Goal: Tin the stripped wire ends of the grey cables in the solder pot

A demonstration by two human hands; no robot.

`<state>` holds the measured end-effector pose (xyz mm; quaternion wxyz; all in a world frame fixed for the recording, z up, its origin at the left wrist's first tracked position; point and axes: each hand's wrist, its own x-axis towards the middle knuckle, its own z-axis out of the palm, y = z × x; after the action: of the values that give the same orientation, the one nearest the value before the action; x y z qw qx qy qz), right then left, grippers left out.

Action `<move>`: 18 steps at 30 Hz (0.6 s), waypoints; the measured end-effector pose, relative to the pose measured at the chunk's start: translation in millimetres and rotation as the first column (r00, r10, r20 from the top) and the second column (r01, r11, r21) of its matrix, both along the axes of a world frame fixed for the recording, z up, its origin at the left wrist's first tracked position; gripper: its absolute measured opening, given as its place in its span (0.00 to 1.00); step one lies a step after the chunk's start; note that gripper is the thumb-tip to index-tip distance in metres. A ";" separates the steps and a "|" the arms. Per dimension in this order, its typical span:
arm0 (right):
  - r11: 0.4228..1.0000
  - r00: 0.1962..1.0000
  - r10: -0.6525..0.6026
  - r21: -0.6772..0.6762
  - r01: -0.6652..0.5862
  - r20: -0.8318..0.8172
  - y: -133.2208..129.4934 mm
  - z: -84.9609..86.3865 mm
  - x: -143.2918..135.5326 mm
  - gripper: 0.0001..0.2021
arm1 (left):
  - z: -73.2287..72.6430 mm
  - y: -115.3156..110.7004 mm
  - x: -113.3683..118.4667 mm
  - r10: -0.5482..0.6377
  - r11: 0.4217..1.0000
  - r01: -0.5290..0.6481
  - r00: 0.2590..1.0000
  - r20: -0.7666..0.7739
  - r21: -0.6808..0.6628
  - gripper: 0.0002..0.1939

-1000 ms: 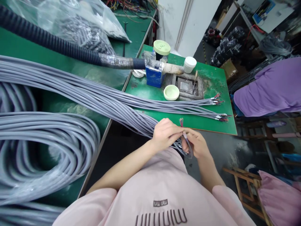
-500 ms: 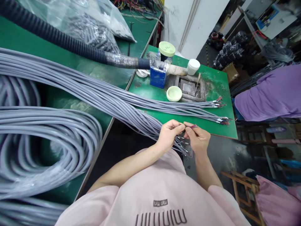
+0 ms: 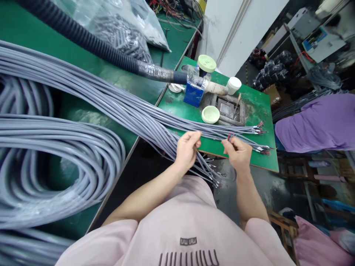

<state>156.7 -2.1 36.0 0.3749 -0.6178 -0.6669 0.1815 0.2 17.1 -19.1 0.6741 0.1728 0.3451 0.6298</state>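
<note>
My right hand (image 3: 239, 153) is closed in a pinch over the green board. Thin coloured wires (image 3: 229, 137), red and blue among them, stick up from between its fingertips. Whether they belong to a cable is hidden by the hand. To the left, my left hand (image 3: 189, 148) is raised apart from it, thumb and fingers pressed together; anything between them is too small to make out. Behind and below my left hand runs a bundle of grey cables (image 3: 166, 142), whose stripped ends (image 3: 217, 181) hang past the board's front edge.
More grey cables (image 3: 191, 123) lie across the green board (image 3: 266, 111). Behind them stand a pale green bowl (image 3: 210, 115), a solder pot (image 3: 226, 109), a blue box (image 3: 193, 95) and a white jar (image 3: 233, 85). An extraction hose (image 3: 111, 55) crosses above. A person in purple (image 3: 318, 123) is at right.
My hands have moved apart, the left going left and up, the right going right with coloured wires in its fingers. The camera view has shifted slightly.
</note>
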 end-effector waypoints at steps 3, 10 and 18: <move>0.999 0.995 0.051 -0.012 -0.050 0.085 35.9 8.7 11.0 0.21 | -1.9 10.8 -17.8 0.214 0.962 -0.143 0.924 -0.318 0.233 0.10; 0.979 0.896 0.202 -0.113 -0.171 0.396 127.3 5.2 15.0 0.21 | -26.0 17.6 -26.7 0.325 0.836 0.163 0.623 -0.712 0.524 0.06; 0.951 0.708 0.296 -0.265 -0.158 0.641 164.2 -7.6 6.9 0.17 | -38.3 20.1 -23.3 0.577 0.668 0.323 0.345 -0.741 0.671 0.09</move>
<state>163.6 162.1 28.4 0.0219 -0.5870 -0.8075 0.0535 -23.1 37.2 -57.4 0.1636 0.7175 0.3936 0.5509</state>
